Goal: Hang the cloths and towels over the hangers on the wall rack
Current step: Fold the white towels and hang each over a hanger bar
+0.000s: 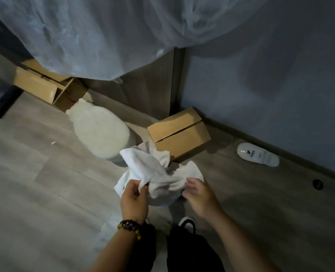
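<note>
Over the wood floor point(45, 183), the left hand point(134, 199) pinches the bunched white towel point(158, 173); the right hand point(199, 195), fingers loose, hovers just beside its right end

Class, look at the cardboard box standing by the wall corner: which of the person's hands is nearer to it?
Right. The right hand sits just below the cardboard box, touching the white towel. The left hand, pinching the towel, lies farther left of the box.

A white towel point(158, 173) is bunched and crumpled, held up above the wood-look floor. Its loose folds spread out to both sides and hang below.
</note>
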`<state>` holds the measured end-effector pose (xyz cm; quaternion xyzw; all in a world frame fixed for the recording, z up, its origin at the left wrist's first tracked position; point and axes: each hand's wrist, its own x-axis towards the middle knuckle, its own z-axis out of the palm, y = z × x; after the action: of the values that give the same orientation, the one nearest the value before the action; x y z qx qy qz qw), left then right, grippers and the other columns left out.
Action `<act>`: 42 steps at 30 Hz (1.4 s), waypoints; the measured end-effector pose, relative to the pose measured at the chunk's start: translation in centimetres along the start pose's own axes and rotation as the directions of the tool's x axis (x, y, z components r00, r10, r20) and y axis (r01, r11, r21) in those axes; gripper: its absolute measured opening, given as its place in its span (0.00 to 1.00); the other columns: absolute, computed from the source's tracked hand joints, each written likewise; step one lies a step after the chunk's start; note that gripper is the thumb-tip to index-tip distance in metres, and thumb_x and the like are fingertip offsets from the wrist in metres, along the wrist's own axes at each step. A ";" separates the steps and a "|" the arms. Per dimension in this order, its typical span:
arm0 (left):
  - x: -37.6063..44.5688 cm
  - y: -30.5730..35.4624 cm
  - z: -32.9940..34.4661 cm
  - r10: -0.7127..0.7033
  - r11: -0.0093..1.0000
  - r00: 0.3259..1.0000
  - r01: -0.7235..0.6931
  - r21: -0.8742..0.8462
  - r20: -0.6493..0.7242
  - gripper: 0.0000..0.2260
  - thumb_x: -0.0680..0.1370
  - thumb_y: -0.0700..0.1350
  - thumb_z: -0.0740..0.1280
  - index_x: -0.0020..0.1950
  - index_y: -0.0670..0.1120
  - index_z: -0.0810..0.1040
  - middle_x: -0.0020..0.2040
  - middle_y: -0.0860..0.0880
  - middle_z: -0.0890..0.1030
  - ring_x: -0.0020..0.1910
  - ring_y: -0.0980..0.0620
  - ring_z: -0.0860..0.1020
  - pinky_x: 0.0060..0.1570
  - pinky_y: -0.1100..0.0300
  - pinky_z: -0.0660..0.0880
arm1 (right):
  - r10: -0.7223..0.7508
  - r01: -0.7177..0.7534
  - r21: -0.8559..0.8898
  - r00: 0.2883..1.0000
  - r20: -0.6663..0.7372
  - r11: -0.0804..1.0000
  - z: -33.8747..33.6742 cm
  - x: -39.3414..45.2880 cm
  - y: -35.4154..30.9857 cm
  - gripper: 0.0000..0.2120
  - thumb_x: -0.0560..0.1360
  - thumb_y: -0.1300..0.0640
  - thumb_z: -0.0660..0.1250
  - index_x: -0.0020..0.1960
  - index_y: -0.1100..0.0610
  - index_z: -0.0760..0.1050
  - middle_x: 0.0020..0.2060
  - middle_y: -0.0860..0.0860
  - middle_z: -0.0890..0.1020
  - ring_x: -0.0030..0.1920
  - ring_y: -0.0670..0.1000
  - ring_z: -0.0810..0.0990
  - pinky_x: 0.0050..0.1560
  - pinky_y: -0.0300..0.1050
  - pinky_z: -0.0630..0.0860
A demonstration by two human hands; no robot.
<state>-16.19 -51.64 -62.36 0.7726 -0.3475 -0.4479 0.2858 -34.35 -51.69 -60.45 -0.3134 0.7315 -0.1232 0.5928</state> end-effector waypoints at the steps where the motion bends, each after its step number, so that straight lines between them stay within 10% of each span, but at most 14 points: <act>1: -1.9 2.0 -0.9 0.012 0.999 1.000 -0.012 -0.041 -0.003 0.06 0.75 0.44 0.68 0.38 0.46 0.75 0.34 0.46 0.78 0.34 0.51 0.74 0.38 0.54 0.70 | 0.019 -0.019 0.066 1.000 0.010 0.998 -0.6 -1.5 -1.2 0.19 0.76 0.62 0.66 0.67 0.56 0.70 0.62 0.51 0.76 0.61 0.49 0.75 0.58 0.41 0.71; 7: -10.6 13.6 -5.0 0.136 0.973 0.990 -0.140 -0.183 -0.033 0.09 0.77 0.35 0.67 0.38 0.44 0.75 0.31 0.48 0.75 0.29 0.58 0.71 0.32 0.63 0.69 | -0.099 0.133 0.119 0.961 -0.259 0.984 -5.7 -10.3 -6.6 0.20 0.75 0.58 0.68 0.66 0.56 0.70 0.59 0.50 0.74 0.56 0.47 0.73 0.52 0.41 0.70; 14: -16.8 23.6 -8.9 0.314 0.906 0.949 -0.295 -0.303 0.017 0.05 0.78 0.38 0.66 0.42 0.40 0.77 0.39 0.35 0.79 0.37 0.43 0.76 0.40 0.48 0.75 | -0.146 0.258 0.319 0.931 -0.336 0.912 -11.3 -16.9 -10.2 0.15 0.75 0.52 0.69 0.59 0.51 0.71 0.55 0.50 0.76 0.47 0.42 0.75 0.41 0.36 0.70; 20: -21.5 28.6 -12.1 0.442 0.846 0.897 -0.413 -0.336 0.011 0.04 0.78 0.40 0.65 0.45 0.41 0.79 0.41 0.40 0.81 0.42 0.39 0.79 0.42 0.45 0.78 | -0.274 0.398 0.389 0.901 -0.336 0.831 -14.9 -21.6 -14.0 0.28 0.76 0.49 0.67 0.73 0.53 0.63 0.63 0.43 0.69 0.63 0.47 0.71 0.59 0.42 0.68; 26: -23.7 32.2 -15.6 0.529 0.778 0.847 -0.455 -0.434 0.060 0.07 0.76 0.44 0.69 0.44 0.39 0.78 0.43 0.32 0.79 0.40 0.42 0.76 0.44 0.42 0.76 | -0.328 0.399 0.397 0.915 -0.236 0.827 -16.6 -27.4 -17.1 0.05 0.74 0.62 0.68 0.40 0.59 0.82 0.36 0.55 0.84 0.40 0.55 0.81 0.42 0.44 0.76; 37: -24.5 33.9 -22.8 0.555 0.812 0.788 -0.445 -0.377 0.266 0.10 0.74 0.42 0.69 0.34 0.41 0.75 0.29 0.46 0.71 0.31 0.50 0.68 0.30 0.60 0.67 | -0.614 0.803 0.231 0.575 -0.540 0.549 -16.4 -46.4 -24.1 0.06 0.76 0.58 0.67 0.47 0.60 0.82 0.40 0.54 0.84 0.40 0.49 0.81 0.44 0.44 0.77; 42: -24.9 33.8 -24.8 0.631 0.706 0.581 -0.705 -0.070 0.514 0.21 0.66 0.58 0.65 0.37 0.39 0.75 0.32 0.50 0.74 0.33 0.53 0.70 0.37 0.59 0.68 | -0.704 0.879 0.119 0.445 -0.553 0.462 -14.0 -53.1 -24.0 0.05 0.75 0.58 0.68 0.42 0.54 0.83 0.36 0.51 0.81 0.36 0.47 0.78 0.38 0.39 0.74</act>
<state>-12.46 -48.79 -13.82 0.4578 -0.7051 -0.4653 0.2768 -34.73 -40.83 -1.51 -0.4643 0.5597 -0.6003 0.3328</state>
